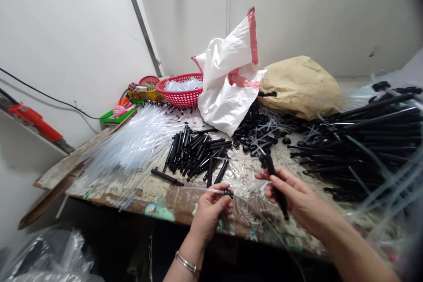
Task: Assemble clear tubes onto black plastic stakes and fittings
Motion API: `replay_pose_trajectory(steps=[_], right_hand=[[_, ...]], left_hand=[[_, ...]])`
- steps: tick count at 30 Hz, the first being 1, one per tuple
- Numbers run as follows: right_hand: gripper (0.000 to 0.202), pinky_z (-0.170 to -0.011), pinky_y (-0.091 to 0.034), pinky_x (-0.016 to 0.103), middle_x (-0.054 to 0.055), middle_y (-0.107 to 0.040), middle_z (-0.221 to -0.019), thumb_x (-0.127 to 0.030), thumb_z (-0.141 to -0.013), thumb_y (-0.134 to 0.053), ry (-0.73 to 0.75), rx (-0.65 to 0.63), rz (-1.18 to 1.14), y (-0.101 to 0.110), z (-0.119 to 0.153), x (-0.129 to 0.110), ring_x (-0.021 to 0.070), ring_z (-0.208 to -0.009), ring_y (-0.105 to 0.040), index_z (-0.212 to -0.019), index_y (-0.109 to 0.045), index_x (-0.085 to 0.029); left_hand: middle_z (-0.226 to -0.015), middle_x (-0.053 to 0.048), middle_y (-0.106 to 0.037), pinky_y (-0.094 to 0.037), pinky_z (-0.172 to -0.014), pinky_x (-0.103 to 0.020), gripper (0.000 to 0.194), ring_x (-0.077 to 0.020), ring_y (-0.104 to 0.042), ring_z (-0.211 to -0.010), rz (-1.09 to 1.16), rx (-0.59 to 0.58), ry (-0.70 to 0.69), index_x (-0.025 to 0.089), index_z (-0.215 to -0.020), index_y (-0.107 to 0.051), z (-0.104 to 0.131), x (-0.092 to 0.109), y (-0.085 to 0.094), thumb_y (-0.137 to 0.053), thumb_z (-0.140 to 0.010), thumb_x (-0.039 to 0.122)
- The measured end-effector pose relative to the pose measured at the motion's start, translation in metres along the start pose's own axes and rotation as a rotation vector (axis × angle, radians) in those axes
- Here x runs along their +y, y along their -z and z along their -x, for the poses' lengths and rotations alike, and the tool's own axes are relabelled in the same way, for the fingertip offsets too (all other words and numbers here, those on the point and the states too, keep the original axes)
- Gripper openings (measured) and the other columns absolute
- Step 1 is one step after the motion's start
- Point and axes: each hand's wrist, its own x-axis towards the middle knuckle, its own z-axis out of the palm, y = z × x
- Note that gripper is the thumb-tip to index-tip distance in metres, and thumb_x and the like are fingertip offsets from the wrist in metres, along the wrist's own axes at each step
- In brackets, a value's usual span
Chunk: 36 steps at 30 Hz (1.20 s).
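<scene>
My left hand (211, 209) pinches a thin clear plastic tube (264, 218) near the table's front edge. A small black fitting (228, 192) sits on that tube at my fingertips. To the right, my right hand (291, 189) is closed around a black plastic cylinder (271, 168), tilted with its upper end pointing away from me. Beyond my hands lies a pile of similar black cylinders (194, 150). One loose black cylinder (167, 176) rests left of my left hand, close to the edge.
A bundle of clear tubes (132, 141) spreads across the left. Behind stand a red basket (181, 97), a white sack (228, 79) and a brown paper bag (300, 86). Assembled black pieces with tubes (370, 136) are heaped at right. A green tray (117, 115) sits back left.
</scene>
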Motion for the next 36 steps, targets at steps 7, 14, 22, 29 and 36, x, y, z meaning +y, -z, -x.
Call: replay_pose_trajectory(steps=[7, 14, 22, 29, 36], right_hand=[[0.021, -0.046, -0.031, 0.021, -0.003, -0.059, -0.066, -0.036, -0.08, -0.053, -0.08, -0.057, 0.359, -0.018, 0.011, 0.045, 0.0077, -0.047, -0.044, -0.091, -0.047, -0.02], [0.008, -0.072, -0.042, 0.03, 0.001, -0.065, -0.079, -0.025, -0.08, -0.05, 0.116, 0.003, 0.617, 0.009, 0.018, 0.033, 0.0177, -0.079, -0.06, -0.086, -0.045, -0.021], [0.01, -0.075, -0.041, 0.029, 0.0, -0.064, -0.083, -0.016, -0.08, -0.046, 0.125, -0.105, 0.683, 0.016, 0.05, 0.017, 0.0166, -0.082, -0.059, -0.085, -0.04, -0.023], [0.009, -0.076, -0.04, 0.029, 0.0, -0.064, -0.083, -0.018, -0.081, -0.047, 0.077, -0.089, 0.632, 0.024, 0.057, 0.008, 0.0163, -0.083, -0.058, -0.088, -0.042, -0.022], [0.008, -0.07, -0.04, 0.028, 0.0, -0.066, -0.082, -0.02, -0.08, -0.05, 0.036, -0.2, 0.602, 0.021, 0.056, -0.011, 0.0159, -0.079, -0.058, -0.088, -0.048, -0.021]], left_hand=[[-0.089, -0.005, -0.067, -0.045, -0.056, -0.02, 0.036, -0.0086, -0.057, -0.06, 0.044, 0.085, -0.015, 0.017, -0.102, -0.062, 0.013, -0.01, -0.013, -0.071, -0.07, 0.029], [-0.07, -0.008, -0.067, -0.036, -0.036, -0.02, 0.038, -0.0105, -0.055, -0.041, -0.327, -0.131, 0.069, 0.013, -0.082, -0.062, 0.039, -0.01, -0.028, -0.047, -0.083, 0.048], [-0.124, -0.015, -0.051, -0.033, -0.098, -0.045, 0.049, -0.0294, -0.042, -0.117, -1.095, 0.026, -0.928, 0.019, -0.123, -0.049, 0.041, 0.021, -0.036, -0.063, -0.077, 0.024], [-0.067, 0.0, -0.052, -0.043, -0.061, -0.026, 0.02, -0.014, -0.052, -0.061, -0.704, 0.227, -0.576, 0.02, -0.077, -0.056, 0.062, -0.004, -0.016, -0.043, -0.089, 0.03], [-0.087, -0.006, -0.06, -0.038, -0.052, -0.023, 0.063, -0.0116, -0.05, -0.059, -0.19, -0.175, -0.114, 0.022, -0.123, -0.048, 0.056, -0.012, -0.038, -0.062, -0.071, 0.054]])
